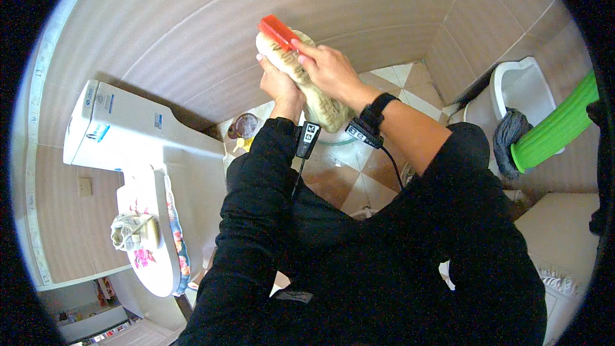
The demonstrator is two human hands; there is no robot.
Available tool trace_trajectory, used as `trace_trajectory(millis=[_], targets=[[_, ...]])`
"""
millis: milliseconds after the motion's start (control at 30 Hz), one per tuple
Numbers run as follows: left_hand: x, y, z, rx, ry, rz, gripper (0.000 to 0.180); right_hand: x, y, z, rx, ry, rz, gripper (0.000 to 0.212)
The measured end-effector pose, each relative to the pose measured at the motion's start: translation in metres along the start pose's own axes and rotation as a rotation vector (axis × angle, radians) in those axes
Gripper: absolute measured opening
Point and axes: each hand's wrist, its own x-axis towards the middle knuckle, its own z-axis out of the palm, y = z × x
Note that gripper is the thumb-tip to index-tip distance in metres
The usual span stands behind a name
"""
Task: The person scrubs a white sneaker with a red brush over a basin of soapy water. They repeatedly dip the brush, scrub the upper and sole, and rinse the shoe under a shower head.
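A pale shoe (325, 107) is held up in front of me with its sole showing, dark grime spread over the tread. My left hand (280, 86) grips its left edge, thumb up along the side. In my right hand (328, 69) is a red scrubbing brush (277, 30), which lies against the upper end of the sole. The fingers are wrapped round the brush's near end, and the bristles are hidden beneath it. Another light-coloured shoe (136, 231) with laces rests on the closed, flower-patterned toilet lid (157, 268) at the left.
A white toilet tank (122, 129) stands at the left. On the tiled floor beyond my left forearm are a brownish round container (244, 126) and something yellow (243, 145). At the right, a white basin (524, 88) stands by a dark mop head (510, 141) and a green ribbed tube (556, 127).
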Motion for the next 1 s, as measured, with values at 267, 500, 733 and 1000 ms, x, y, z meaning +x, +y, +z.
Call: trace_trajectory(millis=[267, 500, 733, 1000], targets=[[0.001, 0.002, 0.0, -0.184, -0.067, -0.022, 0.061, -0.003, -0.001, -0.018, -0.083, -0.057, -0.091, 0.042], [0.0, -0.004, -0.001, -0.167, -0.12, -0.017, 0.061, -0.011, 0.001, -0.021, -0.071, -0.169, -0.009, 0.044], [-0.008, 0.005, 0.005, -0.203, -0.049, -0.023, 0.059, -0.007, 0.003, -0.019, -0.107, -0.373, 0.08, 0.042], [-0.013, -0.001, 0.007, -0.066, -0.027, -0.001, 0.058, 0.001, 0.016, -0.018, -0.011, -0.161, -0.004, 0.042]])
